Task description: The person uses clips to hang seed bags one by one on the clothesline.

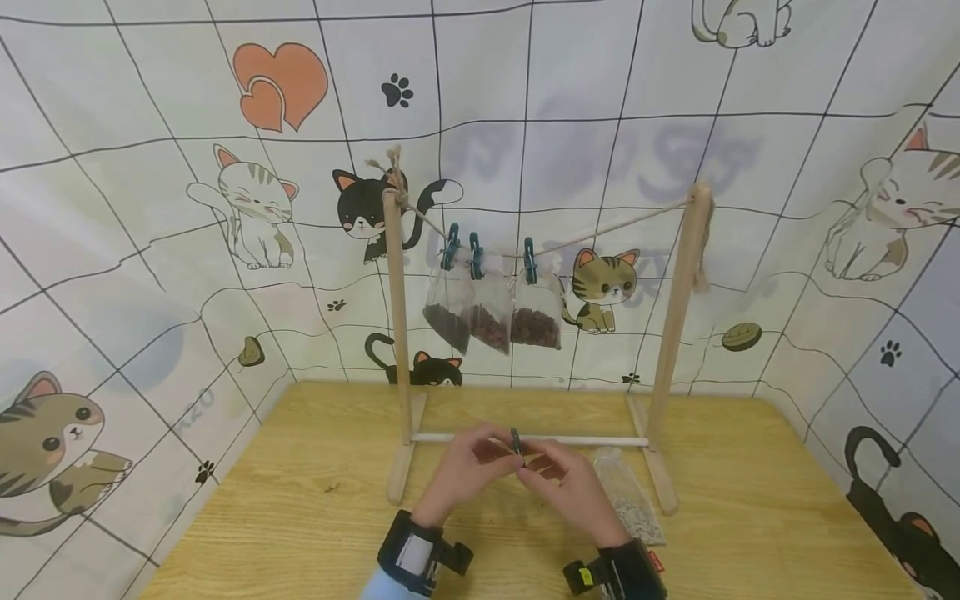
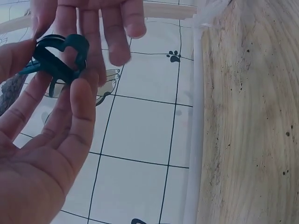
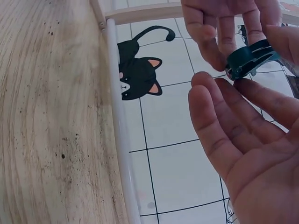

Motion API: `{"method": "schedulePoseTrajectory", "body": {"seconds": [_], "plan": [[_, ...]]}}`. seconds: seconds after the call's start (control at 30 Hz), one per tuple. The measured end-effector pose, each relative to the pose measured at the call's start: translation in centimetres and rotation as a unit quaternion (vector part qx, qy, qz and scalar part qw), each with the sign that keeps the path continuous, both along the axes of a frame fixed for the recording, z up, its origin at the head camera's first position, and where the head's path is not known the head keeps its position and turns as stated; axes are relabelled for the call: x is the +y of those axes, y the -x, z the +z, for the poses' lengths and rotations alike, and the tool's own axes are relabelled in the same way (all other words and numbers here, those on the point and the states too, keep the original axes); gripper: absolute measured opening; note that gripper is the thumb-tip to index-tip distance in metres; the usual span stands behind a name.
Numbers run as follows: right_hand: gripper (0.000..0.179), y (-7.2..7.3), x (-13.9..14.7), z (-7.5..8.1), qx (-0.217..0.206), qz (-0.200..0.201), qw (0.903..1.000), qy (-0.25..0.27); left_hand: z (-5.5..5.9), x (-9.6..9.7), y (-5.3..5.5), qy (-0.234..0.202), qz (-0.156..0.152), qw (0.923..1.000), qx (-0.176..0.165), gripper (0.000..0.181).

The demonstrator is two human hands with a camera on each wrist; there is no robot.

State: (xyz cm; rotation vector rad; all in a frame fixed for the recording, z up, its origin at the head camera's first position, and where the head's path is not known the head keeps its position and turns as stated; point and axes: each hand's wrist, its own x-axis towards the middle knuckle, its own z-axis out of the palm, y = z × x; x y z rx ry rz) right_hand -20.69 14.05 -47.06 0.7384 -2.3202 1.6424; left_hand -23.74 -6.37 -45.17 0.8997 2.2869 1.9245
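Note:
Above the table, my left hand (image 1: 468, 467) and right hand (image 1: 570, 483) meet at the fingertips around a small dark green plastic clip (image 1: 516, 442). The left wrist view shows the clip (image 2: 60, 58) up close, its curved jaws toward the right hand's fingers (image 2: 117, 42) and its tail by the left thumb. From the right wrist, the clip (image 3: 250, 58) lies between the fingertips of both hands, each pinching it. Beside the right forearm, a clear plastic bag (image 1: 633, 504) with pale, speckled contents lies on the table, partly behind the hand.
A wooden frame (image 1: 675, 325) stands on the table (image 1: 315, 467), a white crossbar (image 1: 600, 440) low between its posts. From its sagging rope (image 1: 615, 227), green clips (image 1: 530, 260) hold three clear bags (image 1: 536, 325) with dark or reddish-brown contents. Cat-patterned cloth surrounds the table.

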Motion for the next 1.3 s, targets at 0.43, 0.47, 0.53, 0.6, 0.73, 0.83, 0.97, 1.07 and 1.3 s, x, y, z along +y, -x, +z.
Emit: {"method": "schedulePoseTrajectory", "body": {"seconds": [0.43, 0.47, 0.53, 0.6, 0.73, 0.83, 0.97, 1.07, 1.3], "plan": [[0.036, 0.1, 0.4, 0.2, 0.019, -0.007, 0.9995, 0.024, 1.1, -0.5, -0.5, 0.032, 0.036, 0.9985, -0.026, 0.036], [0.037, 0.0, 0.4, 0.3, 0.024, -0.013, 0.9995, 0.018, 1.1, -0.6, -0.5, 0.036, 0.036, 0.9984, -0.025, 0.038], [0.038, -0.1, 0.4, 0.4, 0.033, -0.019, 0.9993, 0.009, 1.1, -0.8, -0.4, 0.042, 0.029, 0.9986, -0.014, 0.04], [0.038, -0.1, 0.4, 0.5, 0.038, -0.02, 0.9991, 0.003, 1.2, -0.9, -0.3, 0.048, 0.018, 0.9987, 0.0, 0.038], [0.038, -0.2, 0.4, 0.7, 0.048, -0.012, 0.9988, -0.003, 1.3, -1.0, -0.4, 0.05, 0.01, 0.9985, 0.016, 0.034], [0.039, -0.2, 0.4, 0.8, 0.057, -0.008, 0.9983, -0.005, 1.3, -1.0, -0.5, 0.049, 0.014, 0.9984, 0.024, 0.033], [0.04, -0.1, 0.4, 0.8, 0.059, -0.005, 0.9982, -0.008, 1.3, -0.8, -0.5, 0.041, 0.023, 0.9981, 0.041, 0.031], [0.041, 0.0, 0.6, 0.7, 0.058, -0.015, 0.998, -0.02, 1.4, -0.6, -0.7, 0.036, 0.043, 0.9967, 0.059, 0.029], [0.04, 0.2, 2.7, 0.6, 0.046, -0.12, 0.9891, -0.072, 1.4, -0.5, -1.0, 0.026, 0.113, 0.9903, 0.077, 0.02]]}}
